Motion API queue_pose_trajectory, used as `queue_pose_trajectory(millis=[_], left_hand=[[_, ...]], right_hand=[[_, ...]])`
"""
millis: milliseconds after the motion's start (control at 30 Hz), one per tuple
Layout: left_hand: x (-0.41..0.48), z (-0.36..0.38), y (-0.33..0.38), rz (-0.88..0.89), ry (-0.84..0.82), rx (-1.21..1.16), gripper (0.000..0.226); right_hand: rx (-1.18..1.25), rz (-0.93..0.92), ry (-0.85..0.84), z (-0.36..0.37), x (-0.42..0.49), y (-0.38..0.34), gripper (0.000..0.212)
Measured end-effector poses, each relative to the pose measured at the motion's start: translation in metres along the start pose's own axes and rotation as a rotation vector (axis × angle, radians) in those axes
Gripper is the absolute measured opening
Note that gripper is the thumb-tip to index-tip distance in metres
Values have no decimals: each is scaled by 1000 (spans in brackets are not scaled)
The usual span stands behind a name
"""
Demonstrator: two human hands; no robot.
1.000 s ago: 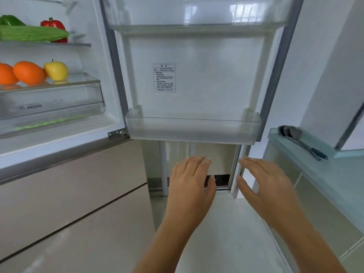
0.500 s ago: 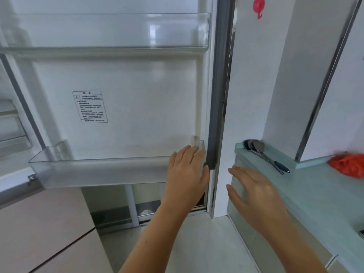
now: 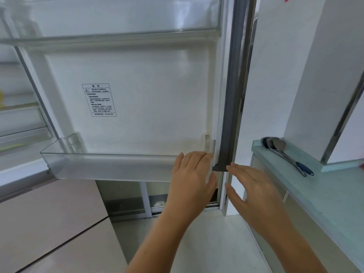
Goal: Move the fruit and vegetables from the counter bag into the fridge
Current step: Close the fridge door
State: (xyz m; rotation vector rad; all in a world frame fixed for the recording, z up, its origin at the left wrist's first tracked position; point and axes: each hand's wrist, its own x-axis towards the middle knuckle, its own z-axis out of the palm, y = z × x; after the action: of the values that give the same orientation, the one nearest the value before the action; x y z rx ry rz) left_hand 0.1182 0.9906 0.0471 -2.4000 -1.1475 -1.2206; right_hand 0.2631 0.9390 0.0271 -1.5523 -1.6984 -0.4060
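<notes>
Two bare hands fill the lower middle of the view, and both are spread and empty. The left hand (image 3: 192, 174) lies with its fingers (image 3: 194, 157) flat against the right end of the lower door bin (image 3: 106, 166), thumb curled round the bin's corner; it presses or steadies and clasps nothing. The right hand (image 3: 254, 192) hovers just at three o'clock from it, fingers loosely extended, tips near the dark door seal (image 3: 228, 123), whether touching it I cannot tell.

Outward from the hands, the open fridge door (image 3: 137, 95) carries two clear bins, the lower one and an upper door bin (image 3: 110, 39) at twelve o'clock; both look empty. One printed label (image 3: 99, 99) sits on the liner between them. At nine o'clock a blurred slice of the fridge interior (image 3: 17, 119) shows, with a yellow smear at the frame edge that cannot be identified.

At three o'clock the pale green bench (image 3: 325, 194) holds what look like two spoons (image 3: 285, 152) lying together. A sliver of red at the bench's far right edge is too small to name. No bag, fruit or vegetable is clearly in view, so the produce lies outside this frame.

By judgement, such produce is light to moderate in weight, firm but bruisable if round, limp if leafy; cupping each piece underneath suits it best. The door is stiff and swings best when pushed near its free edge.
</notes>
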Motion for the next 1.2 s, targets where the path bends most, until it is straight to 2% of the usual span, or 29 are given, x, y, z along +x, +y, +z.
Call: queue_pose_trajectory(millis=[233,533,767,1200], left_hand=[[-28,-38,3,6,-29,-50,38],[-85,-97,-2,-3,19,-86,36],[-131,-146,-13,-32,43,-62,37],[-207,-244,-49,-242,70,69,38]], right_hand=[[44,-23,15,-17,-20,-38,42],[115,-116,25,-47,-51,-102,45],[137,-217,-55,-56,-78,-152,63],[382,-468,-124,-58,-108,-257,38]])
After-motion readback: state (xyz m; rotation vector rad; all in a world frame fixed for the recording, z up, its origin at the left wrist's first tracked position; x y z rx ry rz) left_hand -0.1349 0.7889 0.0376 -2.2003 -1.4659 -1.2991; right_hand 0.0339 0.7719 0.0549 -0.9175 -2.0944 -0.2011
